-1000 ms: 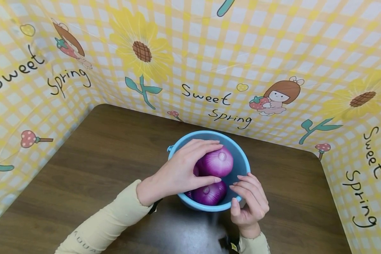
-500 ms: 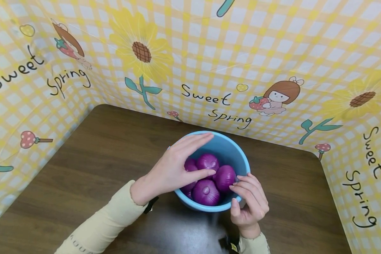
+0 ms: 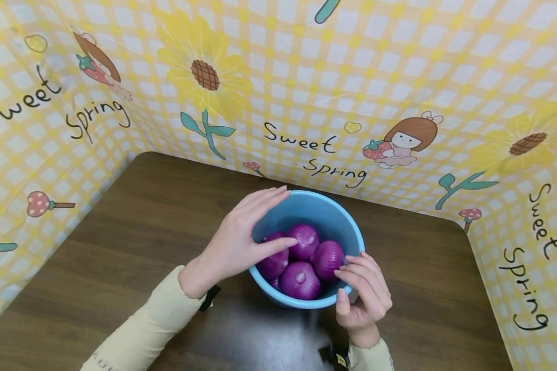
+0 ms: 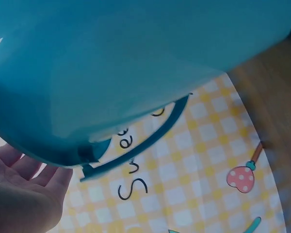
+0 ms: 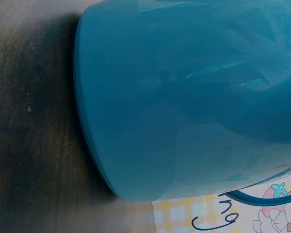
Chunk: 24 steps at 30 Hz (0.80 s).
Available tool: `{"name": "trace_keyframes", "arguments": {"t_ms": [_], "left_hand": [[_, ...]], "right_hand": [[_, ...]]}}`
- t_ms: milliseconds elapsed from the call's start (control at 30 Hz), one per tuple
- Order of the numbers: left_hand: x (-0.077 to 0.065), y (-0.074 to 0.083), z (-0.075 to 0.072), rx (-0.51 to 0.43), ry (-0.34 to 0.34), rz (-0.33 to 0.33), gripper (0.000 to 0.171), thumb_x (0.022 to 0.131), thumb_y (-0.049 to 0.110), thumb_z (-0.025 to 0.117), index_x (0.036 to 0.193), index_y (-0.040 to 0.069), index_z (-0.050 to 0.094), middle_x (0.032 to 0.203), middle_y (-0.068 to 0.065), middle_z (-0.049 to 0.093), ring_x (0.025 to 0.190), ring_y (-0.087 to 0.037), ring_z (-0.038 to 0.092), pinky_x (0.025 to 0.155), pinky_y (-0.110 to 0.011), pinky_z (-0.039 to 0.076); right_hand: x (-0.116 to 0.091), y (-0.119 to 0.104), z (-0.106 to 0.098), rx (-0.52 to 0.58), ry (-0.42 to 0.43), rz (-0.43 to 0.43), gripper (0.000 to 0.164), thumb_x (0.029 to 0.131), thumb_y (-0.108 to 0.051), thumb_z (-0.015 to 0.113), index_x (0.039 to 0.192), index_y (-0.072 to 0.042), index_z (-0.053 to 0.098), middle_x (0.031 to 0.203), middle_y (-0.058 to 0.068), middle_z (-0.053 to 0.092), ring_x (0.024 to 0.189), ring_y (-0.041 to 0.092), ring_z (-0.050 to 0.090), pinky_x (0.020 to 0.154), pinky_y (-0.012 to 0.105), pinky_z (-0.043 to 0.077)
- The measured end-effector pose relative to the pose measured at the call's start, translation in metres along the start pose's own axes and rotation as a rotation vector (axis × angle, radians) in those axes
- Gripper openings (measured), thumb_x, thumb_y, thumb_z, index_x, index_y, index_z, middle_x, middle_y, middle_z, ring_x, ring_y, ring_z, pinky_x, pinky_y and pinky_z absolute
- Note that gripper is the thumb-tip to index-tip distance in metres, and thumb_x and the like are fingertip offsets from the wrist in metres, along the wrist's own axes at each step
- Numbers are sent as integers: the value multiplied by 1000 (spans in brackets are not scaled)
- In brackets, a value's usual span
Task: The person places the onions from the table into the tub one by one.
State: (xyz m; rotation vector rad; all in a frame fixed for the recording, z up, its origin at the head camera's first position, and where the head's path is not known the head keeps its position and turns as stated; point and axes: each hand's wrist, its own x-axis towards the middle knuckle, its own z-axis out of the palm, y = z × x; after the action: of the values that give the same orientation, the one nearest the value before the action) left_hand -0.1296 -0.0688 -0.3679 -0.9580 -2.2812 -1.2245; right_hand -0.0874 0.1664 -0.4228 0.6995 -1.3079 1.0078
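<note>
Several purple onions [image 3: 300, 281] lie inside a light blue bucket [image 3: 322, 203] on the table. My left hand [image 3: 234, 234] is over the bucket's left rim, fingers and thumb spread apart, with nothing held. Its thumb passes above the leftmost onion [image 3: 274, 260] and partly hides it. On the right side, my right hand [image 3: 365, 293] holds the rim, fingertips inside and thumb at the outer front. In the left wrist view, the bucket's wall and its blue handle [image 4: 150, 141] show beside the left hand [image 4: 29, 189]. The bucket's wall [image 5: 174, 107] fills most of the right wrist view.
The dark wood-grain table [image 3: 134, 232] extends around the bucket. Yellow checked cloth [image 3: 306, 77] with printed flowers and "Sweet Spring" lettering stands behind the table and along both sides.
A second ago my left hand gripped an onion inside the bucket. It let the onion go among the others, then moved left toward the rim. My right hand stayed at the rim.
</note>
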Motion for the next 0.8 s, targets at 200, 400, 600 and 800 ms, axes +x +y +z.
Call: {"name": "trace_keyframes", "arguments": {"t_ms": [200,400,600,800], "left_hand": [[-8,-8,-5,30,1,-73,82,82,39,87,153,19,49,157,2,44,146,-21,34,109,-54,40],[-14,-20,-11,86,6,-108,80,87,41,82,155,20,46,161,4,37,149,-22,28,110,-58,37],[-17,-40,-23,184,14,-99,76,95,48,69,157,15,41,164,2,29,152,-23,21,118,-55,25],[-20,-70,-35,265,12,-120,74,103,50,55,161,13,30,167,-5,21,153,-23,13,123,-48,11]], "right_hand": [[0,0,0,0,-4,1,43,91,-26,68,63,7,68,61,19,64,63,39,63,88,46,56],[-1,1,-1,-6,-6,1,43,91,-26,67,63,7,68,61,19,63,63,38,62,88,46,56],[-1,1,-2,-12,-10,0,43,91,-26,67,63,7,68,61,19,63,63,38,62,88,46,56],[0,1,-2,-8,-18,-4,43,91,-25,67,63,7,68,61,19,63,63,39,62,88,46,56]]}}
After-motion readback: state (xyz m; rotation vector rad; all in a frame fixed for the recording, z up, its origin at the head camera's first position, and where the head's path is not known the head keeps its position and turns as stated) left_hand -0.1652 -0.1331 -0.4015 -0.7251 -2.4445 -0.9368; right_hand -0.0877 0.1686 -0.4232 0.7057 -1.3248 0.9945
